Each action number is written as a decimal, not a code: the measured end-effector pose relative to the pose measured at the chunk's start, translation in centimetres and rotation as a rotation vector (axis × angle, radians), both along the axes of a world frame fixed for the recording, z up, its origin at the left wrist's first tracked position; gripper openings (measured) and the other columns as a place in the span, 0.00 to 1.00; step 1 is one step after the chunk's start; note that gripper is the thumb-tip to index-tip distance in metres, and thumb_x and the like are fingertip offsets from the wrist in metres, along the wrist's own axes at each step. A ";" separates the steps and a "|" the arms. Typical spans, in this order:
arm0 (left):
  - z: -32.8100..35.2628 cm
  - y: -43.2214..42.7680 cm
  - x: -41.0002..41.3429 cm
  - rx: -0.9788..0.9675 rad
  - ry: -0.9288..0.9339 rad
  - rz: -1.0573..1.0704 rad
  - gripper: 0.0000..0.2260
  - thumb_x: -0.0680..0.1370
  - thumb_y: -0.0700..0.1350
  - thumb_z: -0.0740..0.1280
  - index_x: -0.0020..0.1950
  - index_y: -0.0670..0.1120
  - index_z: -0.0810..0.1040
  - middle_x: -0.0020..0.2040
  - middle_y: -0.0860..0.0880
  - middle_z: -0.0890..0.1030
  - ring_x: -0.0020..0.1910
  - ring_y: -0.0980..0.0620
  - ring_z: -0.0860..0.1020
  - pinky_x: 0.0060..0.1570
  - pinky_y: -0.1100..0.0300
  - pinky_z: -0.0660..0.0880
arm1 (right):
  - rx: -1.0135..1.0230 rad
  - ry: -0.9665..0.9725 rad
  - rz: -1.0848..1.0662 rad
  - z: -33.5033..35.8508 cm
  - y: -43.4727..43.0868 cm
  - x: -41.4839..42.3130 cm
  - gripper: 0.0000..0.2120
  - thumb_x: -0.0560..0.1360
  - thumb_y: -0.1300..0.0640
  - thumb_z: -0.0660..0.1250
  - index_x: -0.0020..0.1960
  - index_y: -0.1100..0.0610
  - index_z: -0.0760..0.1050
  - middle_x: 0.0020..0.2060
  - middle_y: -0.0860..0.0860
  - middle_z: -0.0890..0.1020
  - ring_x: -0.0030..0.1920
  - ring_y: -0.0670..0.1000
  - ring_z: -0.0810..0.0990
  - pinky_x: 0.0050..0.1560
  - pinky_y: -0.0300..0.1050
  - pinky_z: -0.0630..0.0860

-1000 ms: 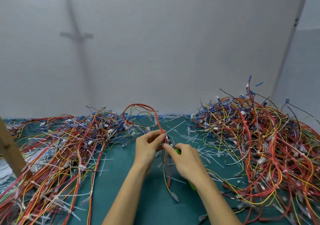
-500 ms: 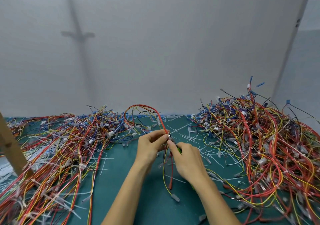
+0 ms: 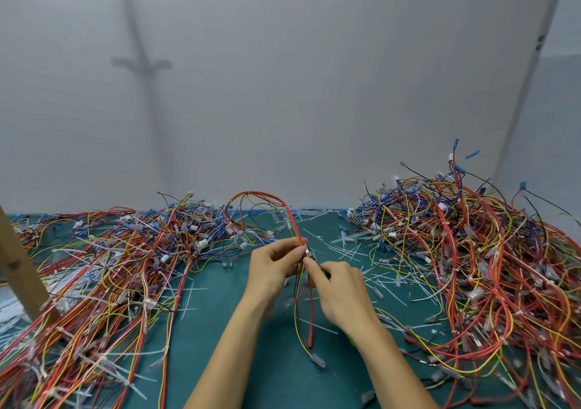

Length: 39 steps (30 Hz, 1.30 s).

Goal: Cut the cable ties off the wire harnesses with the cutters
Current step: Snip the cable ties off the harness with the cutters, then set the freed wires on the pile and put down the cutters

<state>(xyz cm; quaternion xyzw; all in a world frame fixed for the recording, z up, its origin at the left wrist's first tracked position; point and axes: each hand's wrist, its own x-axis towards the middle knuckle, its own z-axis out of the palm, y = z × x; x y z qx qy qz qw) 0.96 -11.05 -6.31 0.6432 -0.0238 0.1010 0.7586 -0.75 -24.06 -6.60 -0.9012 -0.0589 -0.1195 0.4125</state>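
two heaps of wire flank you; the left heap [image 3: 110, 267] sprawls low down to the near edge, the right heap [image 3: 471, 251] stands taller and runs out of view on the right; between them a strip of bare green mat [image 3: 213, 330] is the open room, and your forearms lie over it; cut ties [image 3: 349, 251] litter the strip just beyond your hands; the mat's far edge meets the wall [image 3: 283, 78]; a wooden post [image 3: 19, 270] leans across the left side, cut off at the frame's edge.

your left hand [image 3: 273, 267] pinches a harness [image 3: 292, 223] between thumb and curled fingers, above the middle of the mat; the harness arches up and back toward the left heap, and its loose ends hang between your wrists down to the mat; your right hand [image 3: 339, 292] is curled round the cutters [image 3: 311, 254], whose tip sits against the harness just beside your left fingertips; only the tip and a sliver of green handle show, the rest hidden in your palm; whether the blades are apart or closed is too small to tell, and the tie there is hard to make out.
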 end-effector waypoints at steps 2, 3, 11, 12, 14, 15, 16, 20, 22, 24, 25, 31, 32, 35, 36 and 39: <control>0.0 0.0 0.0 0.002 -0.001 0.006 0.07 0.76 0.36 0.69 0.53 0.41 0.83 0.45 0.46 0.86 0.43 0.52 0.84 0.42 0.61 0.81 | 0.035 0.005 -0.024 0.1 0.0 -0.1 0.29 0.79 0.37 0.56 0.37 0.60 0.79 0.30 0.53 0.80 0.37 0.55 0.77 0.38 0.50 0.68; 0.0 0.0 0.0 0.003 -0.002 0.014 0.07 0.76 0.36 0.69 0.53 0.41 0.83 0.44 0.47 0.86 0.42 0.53 0.84 0.43 0.61 0.81 | 0.057 0.009 -0.046 0.2 0.0 -0.1 0.29 0.79 0.37 0.56 0.37 0.59 0.79 0.30 0.53 0.80 0.37 0.55 0.77 0.38 0.50 0.68; 0.4 0.5 0.3 -0.120 0.077 0.092 0.06 0.78 0.38 0.67 0.43 0.45 0.82 0.38 0.50 0.80 0.31 0.57 0.77 0.33 0.63 0.76 | -0.389 0.017 -0.252 -0.7 -1.2 0.1 0.19 0.81 0.42 0.53 0.54 0.55 0.74 0.52 0.53 0.79 0.53 0.57 0.76 0.50 0.51 0.70; 0.4 0.5 0.3 -0.124 0.081 0.111 0.05 0.78 0.41 0.68 0.43 0.44 0.81 0.36 0.51 0.79 0.30 0.57 0.76 0.32 0.64 0.76 | -0.464 0.024 -0.258 -1.0 -1.3 0.1 0.19 0.82 0.43 0.54 0.58 0.56 0.74 0.55 0.53 0.78 0.57 0.56 0.75 0.54 0.51 0.71; 0.3 0.7 0.4 -0.101 0.082 0.160 0.08 0.79 0.46 0.68 0.43 0.44 0.80 0.35 0.52 0.76 0.31 0.57 0.73 0.31 0.65 0.75 | -0.535 0.045 -0.248 -1.6 -1.3 0.3 0.19 0.82 0.44 0.55 0.62 0.56 0.73 0.59 0.53 0.77 0.60 0.55 0.72 0.58 0.49 0.70; 0.3 0.8 0.4 -0.090 0.086 0.181 0.09 0.79 0.48 0.67 0.43 0.44 0.80 0.34 0.53 0.76 0.30 0.57 0.72 0.31 0.66 0.74 | -0.550 0.052 -0.238 -1.9 -1.3 0.4 0.19 0.82 0.44 0.55 0.64 0.56 0.72 0.60 0.53 0.76 0.61 0.55 0.71 0.59 0.48 0.69; 0.3 0.9 0.4 -0.082 0.089 0.194 0.10 0.79 0.49 0.67 0.44 0.43 0.81 0.33 0.53 0.75 0.29 0.58 0.71 0.30 0.66 0.74 | -0.566 0.053 -0.229 -2.2 -1.3 0.5 0.20 0.81 0.43 0.56 0.64 0.56 0.71 0.60 0.53 0.74 0.61 0.54 0.70 0.59 0.47 0.69; 0.4 1.0 0.3 -0.046 0.079 0.231 0.12 0.79 0.50 0.66 0.48 0.41 0.81 0.29 0.54 0.71 0.26 0.58 0.67 0.32 0.62 0.70 | -0.625 0.033 -0.216 -3.1 -1.3 0.9 0.20 0.81 0.42 0.56 0.65 0.54 0.67 0.61 0.54 0.72 0.61 0.54 0.68 0.59 0.46 0.68; 0.4 1.1 0.3 -0.006 0.058 0.267 0.13 0.80 0.51 0.66 0.50 0.42 0.82 0.30 0.54 0.71 0.28 0.58 0.68 0.33 0.60 0.71 | -0.645 0.016 -0.219 -3.4 -1.2 1.0 0.18 0.81 0.43 0.55 0.64 0.55 0.66 0.61 0.54 0.72 0.61 0.55 0.68 0.58 0.47 0.67; 0.3 1.1 0.2 0.012 0.040 0.291 0.13 0.79 0.51 0.66 0.49 0.42 0.82 0.30 0.57 0.72 0.29 0.59 0.69 0.30 0.63 0.73 | -0.653 0.003 -0.223 -3.6 -1.1 1.1 0.17 0.82 0.44 0.54 0.63 0.55 0.66 0.60 0.55 0.72 0.60 0.56 0.68 0.58 0.49 0.66; 0.3 1.1 0.2 0.012 0.037 0.297 0.12 0.79 0.51 0.67 0.49 0.42 0.83 0.29 0.59 0.74 0.29 0.60 0.69 0.29 0.64 0.74 | -0.657 0.003 -0.225 -3.7 -1.2 1.2 0.17 0.82 0.44 0.54 0.62 0.55 0.66 0.60 0.55 0.72 0.60 0.56 0.68 0.58 0.49 0.66; 0.2 1.4 0.5 0.058 0.036 0.269 0.06 0.80 0.44 0.65 0.50 0.44 0.81 0.32 0.54 0.73 0.26 0.59 0.69 0.32 0.64 0.73 | -0.626 -0.072 -0.231 -3.6 -1.2 1.1 0.18 0.81 0.41 0.53 0.61 0.54 0.67 0.58 0.53 0.72 0.59 0.55 0.68 0.59 0.51 0.65; 0.2 1.4 0.6 0.074 0.035 0.252 0.05 0.81 0.42 0.63 0.51 0.45 0.79 0.32 0.52 0.72 0.26 0.58 0.69 0.32 0.63 0.72 | -0.566 -0.118 -0.229 -3.4 -1.1 1.1 0.19 0.80 0.41 0.54 0.61 0.53 0.68 0.58 0.51 0.72 0.58 0.55 0.69 0.60 0.51 0.65; 0.2 1.0 0.5 0.128 0.007 0.156 0.10 0.82 0.37 0.60 0.57 0.47 0.78 0.30 0.49 0.68 0.25 0.58 0.69 0.29 0.67 0.71 | -0.150 -0.228 -0.156 -2.5 -0.8 1.2 0.16 0.80 0.45 0.60 0.62 0.54 0.71 0.57 0.49 0.74 0.60 0.52 0.71 0.62 0.49 0.66; 0.1 0.8 0.4 0.160 -0.010 0.121 0.11 0.82 0.36 0.59 0.58 0.47 0.78 0.29 0.49 0.69 0.25 0.58 0.69 0.29 0.69 0.70 | 0.021 -0.231 -0.116 -2.2 -0.7 1.3 0.16 0.80 0.48 0.62 0.63 0.55 0.72 0.58 0.48 0.74 0.60 0.51 0.72 0.62 0.48 0.68; -0.1 0.7 0.1 0.208 -0.045 0.027 0.13 0.81 0.34 0.59 0.60 0.45 0.79 0.30 0.50 0.72 0.28 0.60 0.69 0.31 0.70 0.68 | 0.356 -0.161 -0.015 -1.7 -0.7 1.6 0.14 0.80 0.52 0.64 0.64 0.54 0.72 0.58 0.46 0.76 0.57 0.44 0.77 0.55 0.34 0.72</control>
